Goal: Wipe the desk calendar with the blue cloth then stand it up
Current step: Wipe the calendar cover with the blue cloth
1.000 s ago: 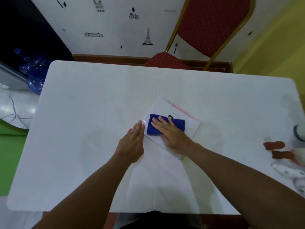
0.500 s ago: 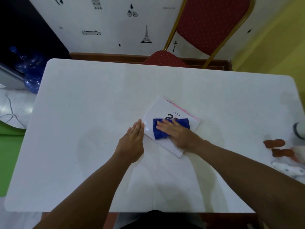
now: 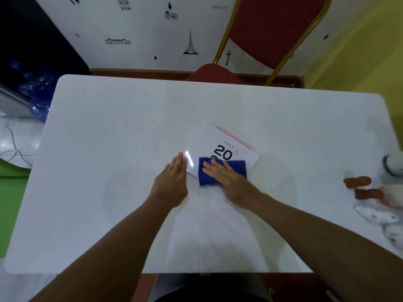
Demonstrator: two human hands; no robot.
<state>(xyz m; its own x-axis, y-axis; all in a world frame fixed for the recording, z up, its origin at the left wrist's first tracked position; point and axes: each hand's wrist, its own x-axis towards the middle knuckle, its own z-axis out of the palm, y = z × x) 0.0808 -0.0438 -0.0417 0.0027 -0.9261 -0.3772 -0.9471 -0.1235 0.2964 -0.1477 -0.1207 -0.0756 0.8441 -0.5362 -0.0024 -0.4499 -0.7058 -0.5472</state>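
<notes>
The white desk calendar point(image 3: 209, 139) lies flat on the white table point(image 3: 122, 127), turned diagonally, with a pink edge at its far right side and large black digits "20" showing. A folded blue cloth point(image 3: 207, 178) rests on the calendar's near half. My right hand point(image 3: 226, 179) presses flat on the cloth, fingers spread and pointing left. My left hand point(image 3: 172, 182) lies flat, fingers together, against the calendar's left corner, holding nothing.
A red chair with a gold frame point(image 3: 268, 29) stands behind the table's far edge. At the right edge of the table lie a white plush toy with brown-orange feet point(image 3: 370, 190) and a white object point(image 3: 394, 164). A blue water bottle point(image 3: 37, 92) stands at the left.
My right hand has slid the blue cloth toward me across the calendar, uncovering the digits "20". My left hand has stayed against the calendar's corner.
</notes>
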